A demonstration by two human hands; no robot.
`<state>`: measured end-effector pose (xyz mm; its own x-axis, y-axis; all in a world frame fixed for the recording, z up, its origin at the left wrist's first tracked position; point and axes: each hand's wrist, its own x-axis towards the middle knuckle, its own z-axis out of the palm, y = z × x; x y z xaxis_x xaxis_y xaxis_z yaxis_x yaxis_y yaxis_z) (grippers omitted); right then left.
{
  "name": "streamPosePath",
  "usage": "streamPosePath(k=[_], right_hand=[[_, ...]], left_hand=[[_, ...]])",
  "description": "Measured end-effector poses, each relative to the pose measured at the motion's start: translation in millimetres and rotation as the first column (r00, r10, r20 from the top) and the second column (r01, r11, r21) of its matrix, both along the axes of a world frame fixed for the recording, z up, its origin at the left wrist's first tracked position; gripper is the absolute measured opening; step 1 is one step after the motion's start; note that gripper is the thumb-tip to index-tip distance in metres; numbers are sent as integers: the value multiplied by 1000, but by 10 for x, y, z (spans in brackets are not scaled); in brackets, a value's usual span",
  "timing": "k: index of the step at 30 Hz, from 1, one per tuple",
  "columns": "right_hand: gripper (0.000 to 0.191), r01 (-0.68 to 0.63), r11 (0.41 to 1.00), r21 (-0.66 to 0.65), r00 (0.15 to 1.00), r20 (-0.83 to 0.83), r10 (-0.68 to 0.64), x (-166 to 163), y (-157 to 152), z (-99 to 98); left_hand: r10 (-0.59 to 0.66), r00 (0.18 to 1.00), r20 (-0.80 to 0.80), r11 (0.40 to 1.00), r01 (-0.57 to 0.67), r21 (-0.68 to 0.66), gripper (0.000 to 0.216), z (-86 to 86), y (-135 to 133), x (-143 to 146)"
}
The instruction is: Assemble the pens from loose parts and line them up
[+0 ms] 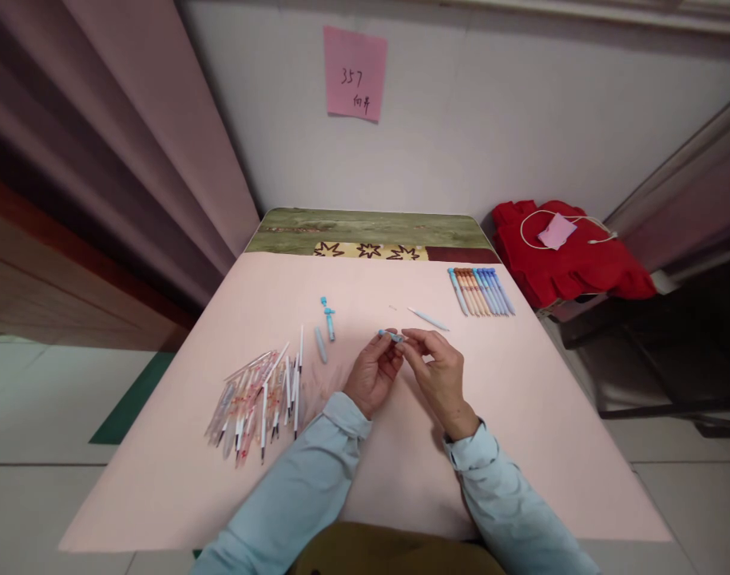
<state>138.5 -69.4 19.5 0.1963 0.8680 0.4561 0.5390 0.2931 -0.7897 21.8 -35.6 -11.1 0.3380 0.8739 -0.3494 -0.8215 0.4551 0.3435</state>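
Both my hands meet over the middle of the pink table (161, 471). My left hand (374, 374) and my right hand (438, 374) pinch a small light-blue pen part (392, 336) between their fingertips. A pale pen barrel (428, 319) lies just beyond my right hand. A blue pen clip piece (327, 313) and a grey-blue tube (320, 344) lie left of my left hand. A heap of clear pen barrels and white refills (260, 395) lies at the left. A neat row of several assembled pens (481, 291), blue and orange, lies at the far right.
A green patterned cloth (370, 231) covers the table's far end against the wall. A pink note (355, 73) hangs on the wall. A red garment (572, 255) with a white cable lies on a stand at the right. A curtain (131, 136) hangs at the left.
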Motion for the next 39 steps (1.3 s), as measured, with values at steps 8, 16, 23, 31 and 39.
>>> streamPosePath(k=[8,16,23,31,39], right_hand=[[23,355,935,14,906,242,-348,457,218,-218],[22,419,907,-46,763,558,-325,594,428,-509],[19,351,936,-6,858,402,-319,513,329,-347],[12,60,983,173,971,219,-98,209,45,-33],[10,-12,986,166,941,336,-45,177,47,-40]], left_hand=[[71,976,204,991,-47,-124,17,156,62,-94],[22,968,249,987,18,-159,17,158,43,-105],[63,973,222,994,-42,-99,16,140,84,-162],[145,987,70,989,-144,-26,12,121,118,-170],[202,979,-29,979,-202,1,7,78,135,-161]])
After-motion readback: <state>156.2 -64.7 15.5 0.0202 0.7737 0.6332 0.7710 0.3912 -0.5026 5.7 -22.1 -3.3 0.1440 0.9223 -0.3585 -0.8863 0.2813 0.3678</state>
